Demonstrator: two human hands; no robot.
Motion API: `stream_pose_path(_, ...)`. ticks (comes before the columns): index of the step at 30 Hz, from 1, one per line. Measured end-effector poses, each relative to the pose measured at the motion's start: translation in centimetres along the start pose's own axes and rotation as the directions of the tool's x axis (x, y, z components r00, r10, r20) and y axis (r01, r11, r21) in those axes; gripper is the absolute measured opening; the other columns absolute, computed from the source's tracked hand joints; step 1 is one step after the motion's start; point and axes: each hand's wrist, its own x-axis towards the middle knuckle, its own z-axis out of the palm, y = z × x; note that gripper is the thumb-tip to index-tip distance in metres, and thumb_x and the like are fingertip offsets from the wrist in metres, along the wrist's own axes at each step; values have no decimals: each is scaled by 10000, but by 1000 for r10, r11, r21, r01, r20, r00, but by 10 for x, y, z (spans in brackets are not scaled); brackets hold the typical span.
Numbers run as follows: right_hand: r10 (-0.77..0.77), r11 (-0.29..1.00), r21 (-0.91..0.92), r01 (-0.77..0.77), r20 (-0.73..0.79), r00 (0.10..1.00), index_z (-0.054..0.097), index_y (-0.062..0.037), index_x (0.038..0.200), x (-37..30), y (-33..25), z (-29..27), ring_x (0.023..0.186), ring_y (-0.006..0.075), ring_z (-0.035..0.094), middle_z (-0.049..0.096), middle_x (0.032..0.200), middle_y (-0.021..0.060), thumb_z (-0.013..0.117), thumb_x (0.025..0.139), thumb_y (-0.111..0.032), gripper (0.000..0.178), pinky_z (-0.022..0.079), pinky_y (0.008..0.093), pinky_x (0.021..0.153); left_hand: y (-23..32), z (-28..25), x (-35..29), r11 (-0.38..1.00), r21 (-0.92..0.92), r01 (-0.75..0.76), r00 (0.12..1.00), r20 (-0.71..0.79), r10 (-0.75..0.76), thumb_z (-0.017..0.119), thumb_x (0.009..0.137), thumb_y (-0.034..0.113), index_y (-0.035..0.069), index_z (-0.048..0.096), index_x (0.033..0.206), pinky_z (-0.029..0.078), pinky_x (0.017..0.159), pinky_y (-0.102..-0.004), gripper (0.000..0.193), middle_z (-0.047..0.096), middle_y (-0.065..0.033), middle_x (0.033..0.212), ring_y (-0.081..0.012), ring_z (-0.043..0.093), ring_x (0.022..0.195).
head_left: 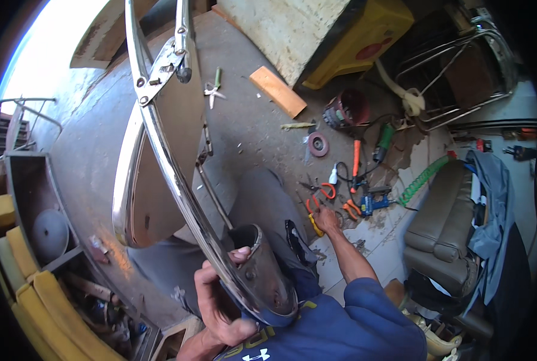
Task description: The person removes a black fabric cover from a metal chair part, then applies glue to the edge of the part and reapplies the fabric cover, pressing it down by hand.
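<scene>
A folding chair frame with shiny chrome tubes (171, 165) leans across my lap, tilted up toward the top left. My left hand (217, 295) is wrapped round its near end, beside a dark, worn curved piece (262, 271) that rests against my shirt. A flat brown panel (169, 144) sits between the tubes. Down on the floor to the right, my right hand (327, 220) has its fingers closed at a yellow-handled tool (315, 225), whose working end I cannot make out. Just beyond it lie red-handled scissors (327, 191). Orange-handled pliers (351, 209) lie to its right.
Around the right hand lie a blue power tool (374, 204), an orange-handled hammer (357, 165), a green grinder (384, 141) and a grinding disc (318, 144). Farther off are a wood block (277, 91) and a bucket (346, 109). Cushions (440, 216) stand right; yellow foam pieces (58, 307) left.
</scene>
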Motion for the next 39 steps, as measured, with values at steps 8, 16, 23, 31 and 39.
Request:
stream_pose_path(8, -62, 979, -185, 87, 136, 989, 428, -73, 1412, -7, 23, 48, 978, 477, 701, 716, 1068, 268, 616, 847, -192, 607, 522, 586, 867, 31, -11, -9, 984, 51, 171, 913, -384, -138, 802, 754, 444, -4, 508, 1191, 441, 1119, -532, 691, 598, -201, 1184, -356, 593, 1220)
stream_pose_path(16, -454, 788, 282, 547, -334, 826, 665, -3, 1217, -114, -44, -111, 923, 420, 655, 661, 999, 226, 581, 880, -150, 377, 514, 477, 859, 57, 4, -42, 919, 79, 385, 680, -698, -225, 788, 869, 229, -25, 447, 1434, 472, 1037, -351, 707, 638, -168, 1287, -214, 603, 1208)
stream_pose_path(23, -893, 252, 269, 930, -306, 330, 760, -36, 1155, -242, -144, -254, 705, 237, 704, 720, 860, 107, 822, 806, -127, 366, 574, 345, 641, 54, 8, -48, 932, -10, 363, 664, -699, -267, 697, 895, 87, -18, 643, 1221, 510, 830, -278, 346, 702, -49, 1028, -113, 634, 906)
stream_pose_path(31, -951, 200, 140, 970, -210, 227, 770, -43, 1146, -274, -172, -277, 658, 185, 687, 703, 828, 81, 846, 785, -100, 374, 548, 305, 562, 50, 7, -46, 917, 118, 380, 717, -664, -212, 690, 908, 76, -5, 654, 1151, 484, 693, -233, 259, 651, 11, 886, -50, 569, 767)
stream_pose_path(39, -966, 183, 87, 979, -168, 195, 767, -42, 1151, -281, -185, -281, 619, 181, 660, 691, 796, 79, 848, 782, -96, 382, 530, 314, 538, 50, 2, -48, 905, 183, 384, 741, -645, -185, 695, 906, 77, -17, 643, 1135, 456, 643, -219, 253, 616, 32, 817, -33, 528, 714)
